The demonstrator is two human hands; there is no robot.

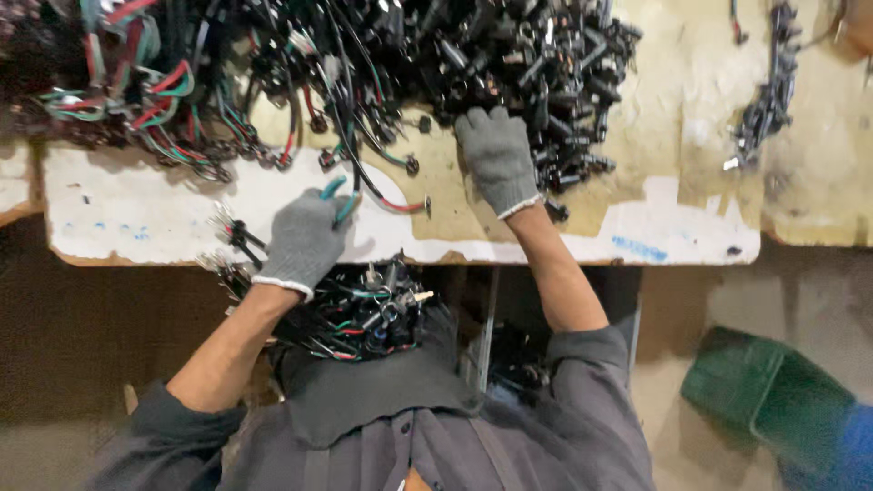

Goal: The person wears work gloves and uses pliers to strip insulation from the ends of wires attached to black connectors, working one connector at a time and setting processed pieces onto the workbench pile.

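Grey-gloved left hand [305, 238] grips teal-handled pliers [338, 200] near the table [136, 214] edge; the right hand [497, 159] lies flat, fingers together, on the black connector pile [536, 64].

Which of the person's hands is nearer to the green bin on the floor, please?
The right hand. It rests on the heap of black connectors on the table, up and left of the green bin. The left hand, gripping teal-handled cutters, is farther left.

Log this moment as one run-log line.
left hand: shut on teal-handled pliers | right hand: flat on pile of black plastic connectors | surface: worn white-and-tan table
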